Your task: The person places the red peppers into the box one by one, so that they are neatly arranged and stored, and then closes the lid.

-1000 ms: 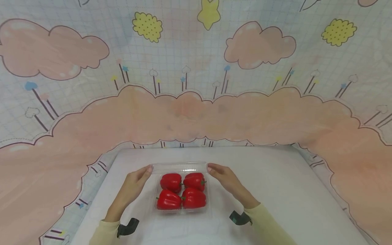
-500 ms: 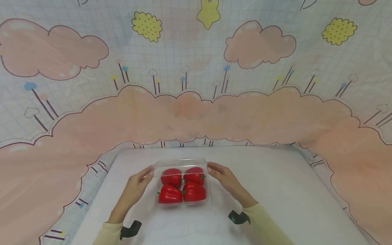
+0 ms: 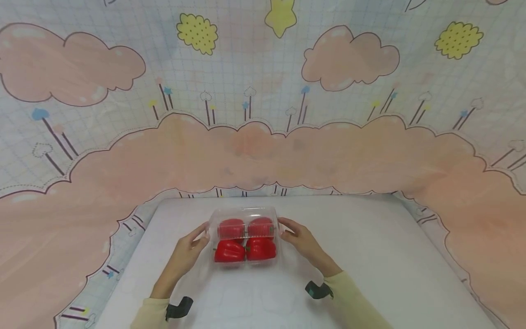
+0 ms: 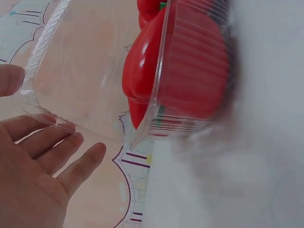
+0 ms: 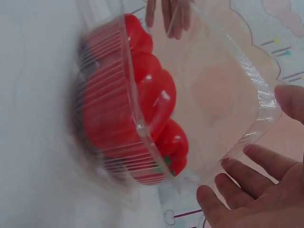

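Observation:
In the head view a clear plastic box (image 3: 269, 264) with several red bell peppers (image 3: 230, 251) stands near the table's middle. Its hinged lid (image 3: 242, 213) is raised and tilts toward me, overlapping the far peppers. My left hand (image 3: 184, 253) holds the lid's left edge and my right hand (image 3: 303, 243) its right edge. Both wrist views show each thumb at the lid's rim and the fingers, nearly straight, along its outer side. The box's ribbed walls (image 4: 183, 126) show in the left wrist view, with a green stem (image 5: 167, 160) in the right wrist view.
The box rests on a white-covered table (image 3: 349, 246). Behind and beside the table hangs a patterned cloth (image 3: 255, 155) with clouds and stars. A dark wrist mount (image 3: 179, 308) sits by each yellow sleeve (image 3: 149, 314).
The lid has swung toward me and now covers the far peppers in the head view. The box has slid slightly away from me. My hands have stayed at its sides, the left shifting slightly right.

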Demonstrator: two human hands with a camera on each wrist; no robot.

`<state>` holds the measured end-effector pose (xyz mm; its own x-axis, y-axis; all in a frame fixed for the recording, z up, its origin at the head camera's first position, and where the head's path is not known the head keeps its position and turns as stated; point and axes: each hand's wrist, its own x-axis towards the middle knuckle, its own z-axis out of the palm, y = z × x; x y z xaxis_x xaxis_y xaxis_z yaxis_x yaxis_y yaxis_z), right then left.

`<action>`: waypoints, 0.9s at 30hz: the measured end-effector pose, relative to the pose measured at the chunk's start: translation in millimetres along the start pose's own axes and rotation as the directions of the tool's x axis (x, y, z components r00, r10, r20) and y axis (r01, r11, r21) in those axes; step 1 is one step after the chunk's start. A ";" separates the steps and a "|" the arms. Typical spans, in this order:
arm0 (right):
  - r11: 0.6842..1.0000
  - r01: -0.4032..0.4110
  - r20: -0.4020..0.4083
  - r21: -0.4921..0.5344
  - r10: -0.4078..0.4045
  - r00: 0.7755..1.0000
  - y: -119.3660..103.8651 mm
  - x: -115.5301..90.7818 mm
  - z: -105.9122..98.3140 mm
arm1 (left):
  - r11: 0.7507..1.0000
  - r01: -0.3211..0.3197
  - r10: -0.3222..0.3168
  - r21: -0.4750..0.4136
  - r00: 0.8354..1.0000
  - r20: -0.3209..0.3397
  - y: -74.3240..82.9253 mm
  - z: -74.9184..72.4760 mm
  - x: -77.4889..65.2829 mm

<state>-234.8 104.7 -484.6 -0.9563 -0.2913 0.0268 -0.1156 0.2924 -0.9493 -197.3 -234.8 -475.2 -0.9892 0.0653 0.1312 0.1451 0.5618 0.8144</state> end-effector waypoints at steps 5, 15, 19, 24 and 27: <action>1.000 0.019 0.000 -0.006 -0.019 1.000 9.8 3.8 1.1 | 1.000 -0.009 0.009 -0.019 1.000 0.008 -6.1 4.5 0.6; 1.000 -0.006 -0.012 -0.022 0.005 1.000 24.0 6.0 4.2 | 1.000 0.011 -0.011 0.018 1.000 0.008 -21.6 17.7 2.3; 1.000 0.010 -0.005 -0.026 -0.010 1.000 26.6 5.0 4.1 | 1.000 0.023 -0.023 0.010 1.000 0.009 -25.2 20.3 1.5; 0.999 0.006 0.001 -0.046 -0.006 1.000 30.3 3.1 5.5 | 0.999 0.029 -0.029 0.013 1.000 0.004 -26.7 22.5 -0.8; 0.998 0.008 0.005 -0.056 -0.007 1.000 33.1 2.3 7.0 | 0.999 0.045 -0.045 0.009 0.999 0.006 -27.3 23.6 -2.5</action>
<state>-239.0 107.4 -518.1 -0.9541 -0.2977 0.0324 -0.1379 0.3409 -0.9299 -199.3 -230.9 -511.1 -0.9949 0.0449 0.0905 0.0999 0.5717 0.8143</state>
